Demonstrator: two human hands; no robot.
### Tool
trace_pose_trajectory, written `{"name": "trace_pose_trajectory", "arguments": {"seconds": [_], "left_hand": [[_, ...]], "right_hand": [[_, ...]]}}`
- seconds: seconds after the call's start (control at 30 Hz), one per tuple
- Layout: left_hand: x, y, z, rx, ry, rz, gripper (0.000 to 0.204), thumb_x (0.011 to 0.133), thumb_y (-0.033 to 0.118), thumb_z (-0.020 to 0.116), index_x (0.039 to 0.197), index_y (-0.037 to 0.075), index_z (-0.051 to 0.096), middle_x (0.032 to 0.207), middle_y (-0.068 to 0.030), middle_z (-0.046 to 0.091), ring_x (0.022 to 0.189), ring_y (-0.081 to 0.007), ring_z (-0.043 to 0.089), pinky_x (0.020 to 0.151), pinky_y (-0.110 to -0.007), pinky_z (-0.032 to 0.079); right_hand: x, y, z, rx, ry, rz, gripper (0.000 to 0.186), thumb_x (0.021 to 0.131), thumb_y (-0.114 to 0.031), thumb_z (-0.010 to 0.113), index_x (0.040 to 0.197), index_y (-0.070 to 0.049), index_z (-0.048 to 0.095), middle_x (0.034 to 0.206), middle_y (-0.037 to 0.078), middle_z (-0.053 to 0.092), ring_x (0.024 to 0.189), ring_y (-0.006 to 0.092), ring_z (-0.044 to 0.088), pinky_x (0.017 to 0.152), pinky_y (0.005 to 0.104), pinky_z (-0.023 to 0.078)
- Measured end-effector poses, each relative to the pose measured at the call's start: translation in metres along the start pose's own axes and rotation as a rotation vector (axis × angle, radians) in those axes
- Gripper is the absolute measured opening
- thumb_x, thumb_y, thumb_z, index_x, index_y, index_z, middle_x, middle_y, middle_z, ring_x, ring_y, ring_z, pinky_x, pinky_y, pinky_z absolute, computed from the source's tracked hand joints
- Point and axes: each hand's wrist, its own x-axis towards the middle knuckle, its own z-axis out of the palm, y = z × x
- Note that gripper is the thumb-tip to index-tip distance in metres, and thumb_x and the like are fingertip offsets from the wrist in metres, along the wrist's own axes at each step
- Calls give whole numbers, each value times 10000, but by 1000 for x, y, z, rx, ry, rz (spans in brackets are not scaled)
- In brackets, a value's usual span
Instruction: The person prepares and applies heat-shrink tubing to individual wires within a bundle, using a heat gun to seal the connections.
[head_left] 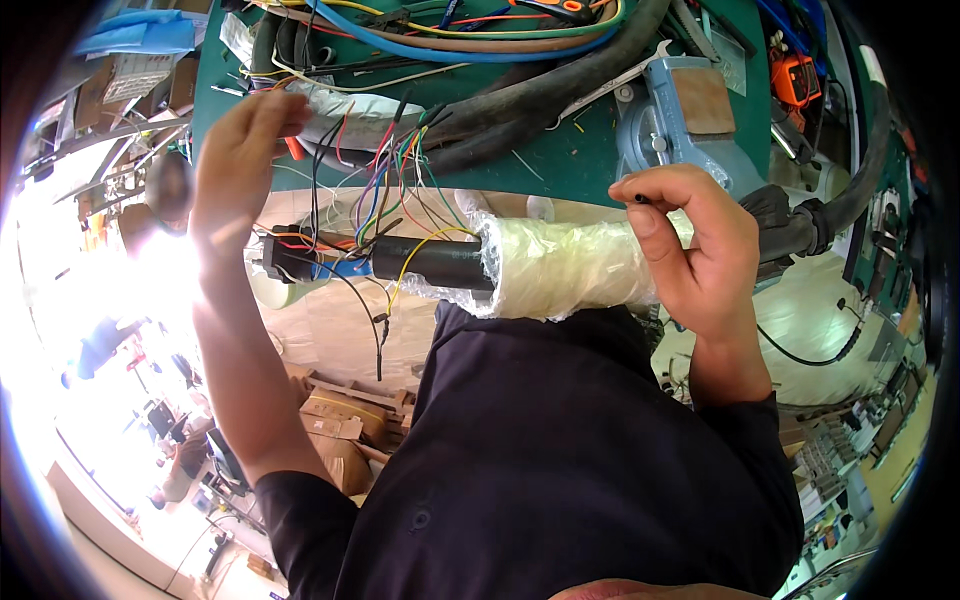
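Observation:
Across the middle lies a thick cable assembly with a black cylinder [425, 264], loose coloured wires [385, 160] and a clear plastic wrap [565, 262] around its right part. My left hand [240, 160] is raised over the upper left of the wires, its fingers loosely bent and apart, with nothing visible in it. My right hand [700, 250] is closed beside the wrap's right end, pinching a small black piece [640, 198] between thumb and fingers.
A blue vise [672, 120] stands on the green bench [535, 160], among thick black cables [520, 105], coiled coloured hoses, a wrench [610, 85] and an orange tool [795, 75]. Cardboard boxes [335, 430] lie below at left, beside cluttered shelving and equipment.

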Motion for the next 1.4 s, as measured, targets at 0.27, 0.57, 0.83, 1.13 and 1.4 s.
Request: {"name": "trace_pose_trajectory", "arguments": {"seconds": [0.27,0.57,0.83,1.13,1.4], "left_hand": [[77,-30,41,165,-662,-400,462,936,445,525,900,8,668,788,-72,684,654,-130,631,563,-257,500],[77,-41,62,-52,-1014,-518,496,933,388,521,1051,-87,599,883,-198,697,727,-243,699,575,-300,535],[71,-42,51,-559,-937,-388,401,825,99,509,1176,-92,544,894,-138,647,770,-208,651,699,-316,533],[44,-32,29,-701,-547,-282,338,977,287,537,1076,-34,579,694,-21,551,635,-135,577,598,-261,471],[10,-29,11,-853,-383,-98,205,971,221,550,1010,20,569,796,-32,586,710,-137,584,666,-256,446]], "right_hand": [[-3,7,-7,8,-5,0,105,884,-13,600,969,43,627,879,98,660,728,149,592,678,250,476],[0,5,-6,-50,39,-4,122,862,13,614,983,28,628,864,99,653,721,157,604,661,252,481],[5,1,1,-98,46,44,121,874,7,614,994,22,624,855,105,651,729,164,620,662,254,494],[32,-21,-2,-245,66,-41,206,811,32,667,1004,-37,651,781,96,610,651,230,559,567,316,438],[75,-38,15,-243,-48,-153,181,841,51,624,1006,-15,654,805,88,613,680,200,578,590,296,451]]}}
